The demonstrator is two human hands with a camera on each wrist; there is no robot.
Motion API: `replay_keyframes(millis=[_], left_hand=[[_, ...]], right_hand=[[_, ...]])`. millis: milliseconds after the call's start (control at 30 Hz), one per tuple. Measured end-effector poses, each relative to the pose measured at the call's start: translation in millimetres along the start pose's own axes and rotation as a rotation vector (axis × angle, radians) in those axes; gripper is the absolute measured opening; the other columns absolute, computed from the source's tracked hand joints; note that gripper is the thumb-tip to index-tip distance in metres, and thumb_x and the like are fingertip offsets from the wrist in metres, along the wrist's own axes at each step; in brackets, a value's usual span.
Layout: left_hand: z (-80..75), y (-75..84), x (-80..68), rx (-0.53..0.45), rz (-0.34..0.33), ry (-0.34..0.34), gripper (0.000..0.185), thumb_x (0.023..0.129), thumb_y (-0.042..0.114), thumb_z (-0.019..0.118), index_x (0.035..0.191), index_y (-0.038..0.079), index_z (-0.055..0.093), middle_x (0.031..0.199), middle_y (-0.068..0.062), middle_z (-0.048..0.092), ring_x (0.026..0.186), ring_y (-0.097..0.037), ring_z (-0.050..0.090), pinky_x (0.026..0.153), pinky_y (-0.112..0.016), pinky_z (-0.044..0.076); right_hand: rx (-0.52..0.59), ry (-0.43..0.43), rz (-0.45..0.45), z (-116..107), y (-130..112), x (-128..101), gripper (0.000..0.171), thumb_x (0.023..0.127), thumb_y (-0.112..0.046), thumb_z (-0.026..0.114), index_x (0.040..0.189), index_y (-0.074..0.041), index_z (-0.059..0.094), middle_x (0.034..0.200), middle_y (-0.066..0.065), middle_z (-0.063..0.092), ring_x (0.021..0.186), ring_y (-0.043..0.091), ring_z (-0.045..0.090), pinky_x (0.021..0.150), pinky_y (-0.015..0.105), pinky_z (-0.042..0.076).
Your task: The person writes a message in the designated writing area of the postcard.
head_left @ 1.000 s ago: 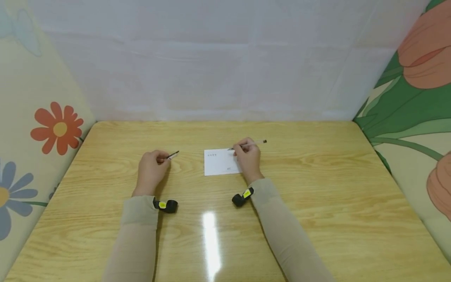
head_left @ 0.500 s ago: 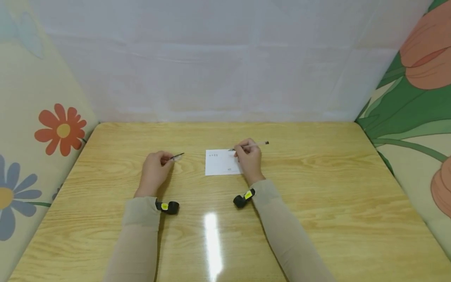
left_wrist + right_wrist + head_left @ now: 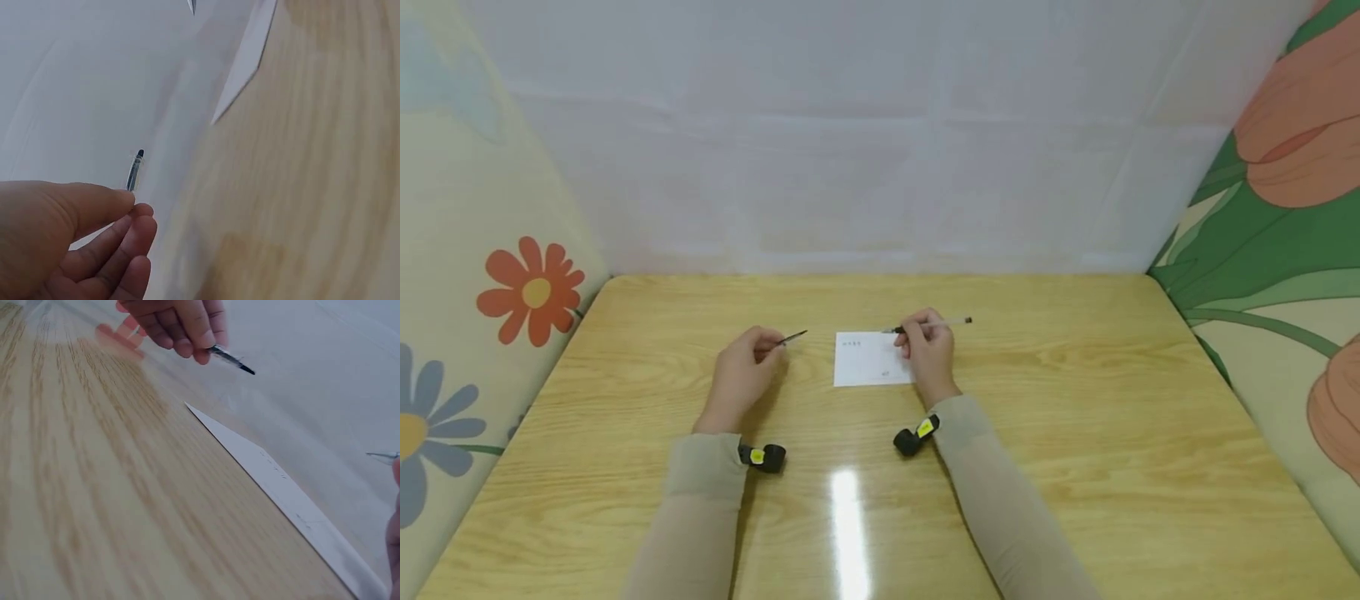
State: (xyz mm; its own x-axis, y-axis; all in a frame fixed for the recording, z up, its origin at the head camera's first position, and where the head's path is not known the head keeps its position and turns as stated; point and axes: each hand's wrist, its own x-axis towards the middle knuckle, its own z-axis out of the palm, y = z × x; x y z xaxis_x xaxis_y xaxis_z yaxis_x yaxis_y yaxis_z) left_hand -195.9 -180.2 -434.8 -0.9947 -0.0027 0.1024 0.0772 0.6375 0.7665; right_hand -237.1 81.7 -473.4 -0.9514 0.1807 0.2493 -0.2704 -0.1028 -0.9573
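Observation:
My left hand (image 3: pixel 745 371) pinches a small clear pen cap with a black clip (image 3: pixel 792 337) between thumb and fingertips. In the left wrist view the cap (image 3: pixel 135 172) sticks out past the thumb. My right hand (image 3: pixel 931 354) holds a clear-barrelled pen (image 3: pixel 957 321) with a dark back end, its point facing left toward the cap. The right wrist view catches only the pen's tip (image 3: pixel 380 456) at its right edge. A white card (image 3: pixel 871 362) with small handwriting lies flat below the pen point; its right end is partly hidden by my right hand.
The wooden table (image 3: pixel 1075 467) reaches back to a white cloth (image 3: pixel 850 167). Flower-patterned panels (image 3: pixel 535 292) stand along both sides. A black camera (image 3: pixel 767 457) sits at each wrist.
My left hand has moved right with the pen cap, closer to the card and the pen. The right hand stays nearly in place with the pen. The head view has tilted slightly upward.

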Motion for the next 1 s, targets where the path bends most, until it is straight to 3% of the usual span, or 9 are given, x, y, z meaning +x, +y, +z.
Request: replay_keyframes(millis=[333, 600, 1000], left_hand=[[5.4, 8.8, 3.2, -0.127, 0.01, -0.047, 0.026, 0.103, 0.011, 0.061, 0.124, -0.002, 0.064, 0.119, -0.022, 0.067, 0.109, -0.033, 0.063, 0.095, -0.042, 0.051], [8.9, 18.0, 3.2, -0.241, -0.029, -0.108, 0.029, 0.102, 0.016, 0.064, 0.127, 0.001, 0.064, 0.12, -0.018, 0.068, 0.108, -0.027, 0.064, 0.083, -0.019, 0.051], [16.9, 23.2, 1.3, -0.341, -0.04, -0.145, 0.032, 0.101, 0.017, 0.065, 0.127, -0.002, 0.064, 0.118, -0.02, 0.068, 0.108, -0.028, 0.065, 0.089, -0.02, 0.051]], right_hand=[[0.102, -0.019, 0.002, -0.6, -0.7, -0.2, 0.017, 0.098, 0.001, 0.054, 0.083, -0.003, 0.06, 0.059, 0.001, 0.062, 0.045, 0.006, 0.049, 0.042, 0.017, 0.041], [0.209, -0.06, 0.037, -1.0, -3.4, -1.6, 0.015, 0.097, -0.003, 0.056, 0.084, -0.009, 0.058, 0.058, -0.001, 0.065, 0.044, 0.004, 0.05, 0.04, 0.015, 0.038], [0.306, -0.135, 0.106, 0.7, -4.2, -2.8, 0.012, 0.095, -0.002, 0.06, 0.085, -0.009, 0.058, 0.061, 0.0, 0.065, 0.046, 0.003, 0.052, 0.041, 0.014, 0.039]])
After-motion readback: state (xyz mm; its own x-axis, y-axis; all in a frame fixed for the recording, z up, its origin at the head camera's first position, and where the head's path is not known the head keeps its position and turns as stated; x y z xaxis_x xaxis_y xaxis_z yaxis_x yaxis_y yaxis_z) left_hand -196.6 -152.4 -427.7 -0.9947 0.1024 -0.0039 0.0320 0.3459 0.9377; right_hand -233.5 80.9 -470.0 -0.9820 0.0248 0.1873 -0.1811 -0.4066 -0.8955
